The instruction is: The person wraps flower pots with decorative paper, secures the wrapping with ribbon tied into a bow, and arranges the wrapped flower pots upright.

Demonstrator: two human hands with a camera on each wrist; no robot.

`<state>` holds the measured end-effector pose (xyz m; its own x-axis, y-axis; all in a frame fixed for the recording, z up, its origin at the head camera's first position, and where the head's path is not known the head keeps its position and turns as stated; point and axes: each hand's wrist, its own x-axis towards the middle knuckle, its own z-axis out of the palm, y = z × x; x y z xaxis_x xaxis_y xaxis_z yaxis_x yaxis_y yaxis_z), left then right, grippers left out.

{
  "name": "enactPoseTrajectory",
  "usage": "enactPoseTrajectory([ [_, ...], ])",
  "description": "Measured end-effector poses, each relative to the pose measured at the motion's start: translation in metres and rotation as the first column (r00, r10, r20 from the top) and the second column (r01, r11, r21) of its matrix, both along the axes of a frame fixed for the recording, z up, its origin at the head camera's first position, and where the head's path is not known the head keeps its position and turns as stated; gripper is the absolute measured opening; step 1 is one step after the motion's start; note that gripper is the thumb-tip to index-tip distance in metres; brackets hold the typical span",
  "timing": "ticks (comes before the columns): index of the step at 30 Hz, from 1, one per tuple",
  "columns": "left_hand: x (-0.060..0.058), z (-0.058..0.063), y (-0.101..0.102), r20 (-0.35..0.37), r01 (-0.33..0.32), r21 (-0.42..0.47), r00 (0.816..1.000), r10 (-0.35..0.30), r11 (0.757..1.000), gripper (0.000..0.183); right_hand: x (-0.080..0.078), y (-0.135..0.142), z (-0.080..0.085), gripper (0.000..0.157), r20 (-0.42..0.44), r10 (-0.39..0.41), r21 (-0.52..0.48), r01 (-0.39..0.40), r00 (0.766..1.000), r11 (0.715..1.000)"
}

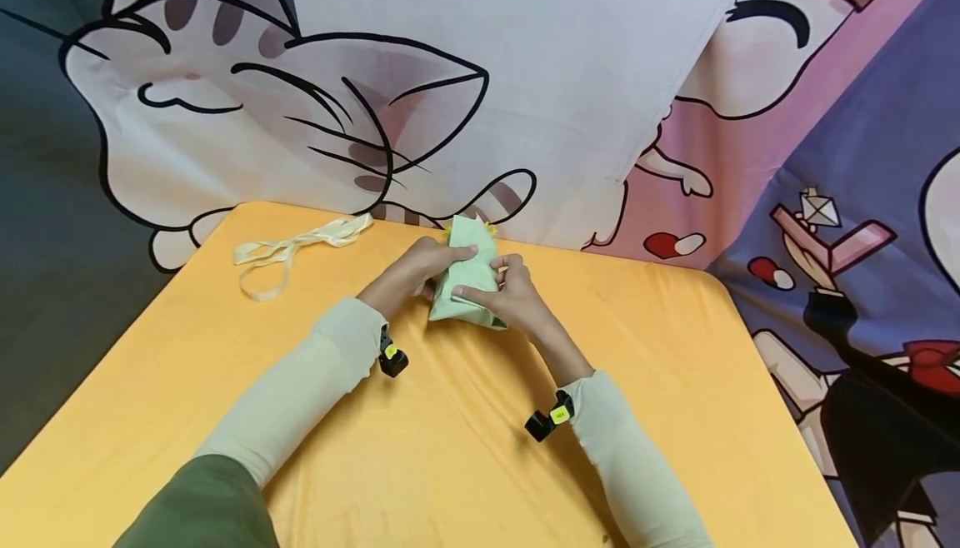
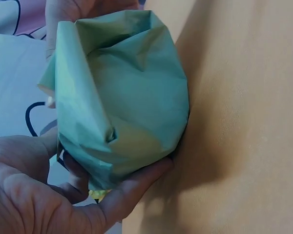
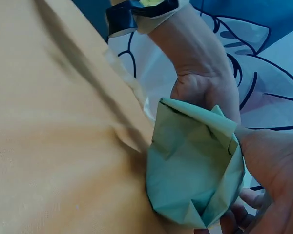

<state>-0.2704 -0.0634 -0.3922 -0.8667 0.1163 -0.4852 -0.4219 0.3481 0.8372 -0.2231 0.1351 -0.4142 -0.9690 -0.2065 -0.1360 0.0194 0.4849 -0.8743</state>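
A light green paper wrap [image 1: 467,277], folded round something, sits between both hands near the table's far edge. Small yellow and white bits show at its far end; the rest of what is inside is hidden. My left hand [image 1: 429,265] grips its left side, thumb on top and fingers curled beneath. From the right, my right hand [image 1: 517,291] holds it with the thumb pressed on the paper near the lower end. Both wrist views face the creased near end of the paper [image 2: 132,87], which looks tucked and folded over, with a stiff flap along one side.
A loose cream ribbon [image 1: 300,244] lies in loops at the table's far left. The yellow cloth-covered table [image 1: 405,465] ends against a hanging printed cartoon curtain [image 1: 570,73]. Another printed curtain [image 1: 825,165] hangs at the right. Small black cameras [image 1: 551,419] are strapped to the wrists.
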Motion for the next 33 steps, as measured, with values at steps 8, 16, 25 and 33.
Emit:
enactPoseTrajectory([
  [8, -0.005, -0.008, -0.007, 0.022, 0.030, 0.066, 0.999, -0.032, 0.997, 0.059, -0.005, 0.001, -0.002, 0.100, 0.233, 0.031, -0.027, -0.026, 0.972, 0.999],
  [16, -0.009, -0.022, -0.016, 0.104, 0.044, 0.078, 0.993, -0.052, 0.996, 0.081, -0.016, 0.003, -0.006, 0.044, 0.278, 0.230, -0.128, -0.201, 0.933, 0.971],
  [25, -0.006, -0.031, -0.018, 0.096, 0.023, 0.062, 0.995, -0.029, 0.998, 0.097, -0.034, -0.001, 0.006, 0.071, 0.338, 0.164, -0.094, -0.140, 0.927, 0.986],
  [33, -0.006, -0.031, -0.017, 0.100, 0.027, 0.116, 0.994, -0.039, 0.993, 0.086, -0.039, -0.001, 0.001, 0.098, 0.042, 0.151, -0.047, -0.149, 0.988, 0.988],
])
